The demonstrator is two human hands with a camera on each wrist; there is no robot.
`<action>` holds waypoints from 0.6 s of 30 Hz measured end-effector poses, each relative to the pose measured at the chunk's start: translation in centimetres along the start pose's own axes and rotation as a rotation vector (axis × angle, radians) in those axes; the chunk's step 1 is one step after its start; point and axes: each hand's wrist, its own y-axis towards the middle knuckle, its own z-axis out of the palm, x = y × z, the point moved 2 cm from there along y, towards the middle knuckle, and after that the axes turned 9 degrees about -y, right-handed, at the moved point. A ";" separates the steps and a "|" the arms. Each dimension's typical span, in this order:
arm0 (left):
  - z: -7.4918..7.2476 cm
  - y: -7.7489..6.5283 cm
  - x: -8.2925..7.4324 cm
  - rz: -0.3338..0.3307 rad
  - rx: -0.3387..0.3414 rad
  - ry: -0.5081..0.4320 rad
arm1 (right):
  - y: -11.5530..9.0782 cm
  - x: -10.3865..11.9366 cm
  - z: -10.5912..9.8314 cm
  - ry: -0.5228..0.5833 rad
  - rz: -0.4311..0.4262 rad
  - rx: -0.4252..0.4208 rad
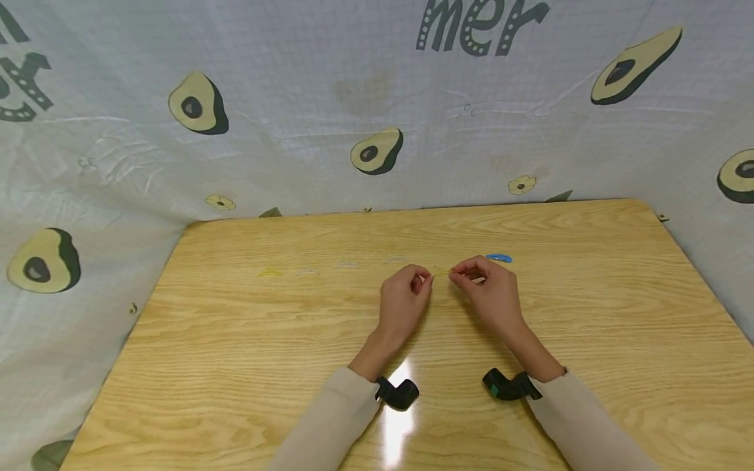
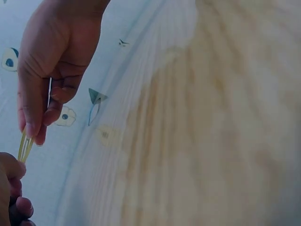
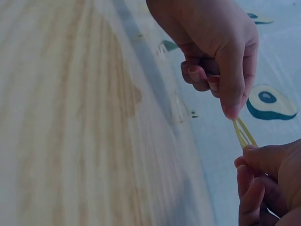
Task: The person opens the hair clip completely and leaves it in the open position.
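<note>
A slim yellow snap hair clip is stretched between my two hands above the table. My left hand pinches its narrower end between thumb and fingertips. At the wider end, my right hand pinches it the same way. Slits between the clip's thin strips show in the left wrist view, where the hair clip spans the short gap between both hands. Fingertips hide both ends. Just beyond the right hand lies a blue snap hair clip, partly overlapped by its fingers.
Left of my hands, small pieces lie in a row on the wooden table: a yellow clip and several pale clips. Behind the table hangs a white cloth printed with avocados.
</note>
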 end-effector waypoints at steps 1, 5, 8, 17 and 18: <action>0.2 0.2 0.1 -0.003 -0.010 0.004 | 0.2 -0.1 0.0 -0.009 0.003 -0.009; 0.9 0.6 0.6 -0.030 -0.046 0.026 | 0.9 -0.3 0.3 -0.028 0.022 -0.050; 1.4 0.9 1.1 -0.053 -0.066 0.048 | 1.2 -0.7 0.7 -0.025 0.039 -0.074; 2.5 1.9 2.4 -0.127 -0.068 0.180 | 1.9 -1.9 1.7 -0.033 0.123 -0.066; 2.5 2.0 2.5 -0.135 -0.062 0.193 | 2.0 -2.0 1.8 -0.034 0.128 -0.064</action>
